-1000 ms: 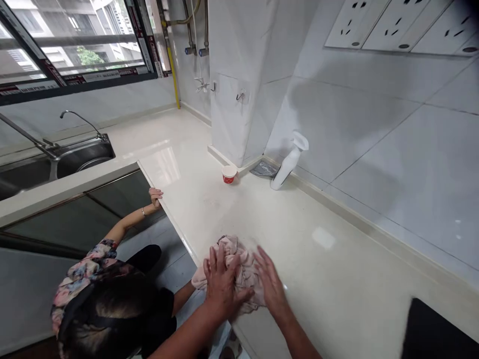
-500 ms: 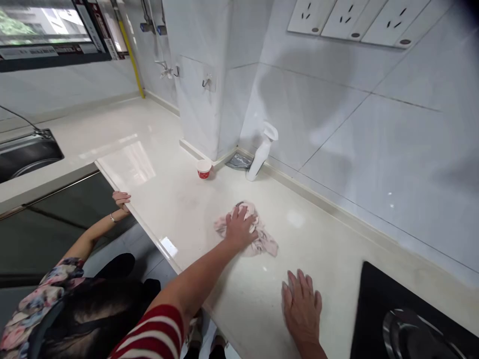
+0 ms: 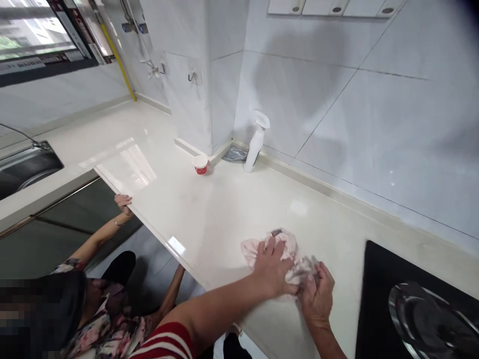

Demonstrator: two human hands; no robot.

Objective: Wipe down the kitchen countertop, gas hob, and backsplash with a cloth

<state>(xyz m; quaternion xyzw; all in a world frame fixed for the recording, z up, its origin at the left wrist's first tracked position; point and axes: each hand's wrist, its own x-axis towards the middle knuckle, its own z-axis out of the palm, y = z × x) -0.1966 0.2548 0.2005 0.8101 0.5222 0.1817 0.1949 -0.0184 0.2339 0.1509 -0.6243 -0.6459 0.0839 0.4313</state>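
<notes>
The pink cloth (image 3: 290,243) has shifted toward the black cooktop (image 3: 378,271), lying left of it on the counter (image 3: 220,227); the left hand (image 3: 272,271) presses it, grip spread, the right hand's (image 3: 317,295) grip clamped on its edge.

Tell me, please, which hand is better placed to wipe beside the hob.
Probably the right hand: nearer the hob, it grips the pink cloth; the left hand lies on the cloth farther away.

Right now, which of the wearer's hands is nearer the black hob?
The right hand, gripping the pink cloth; the left hand, spread over it, lies farther away.
</notes>
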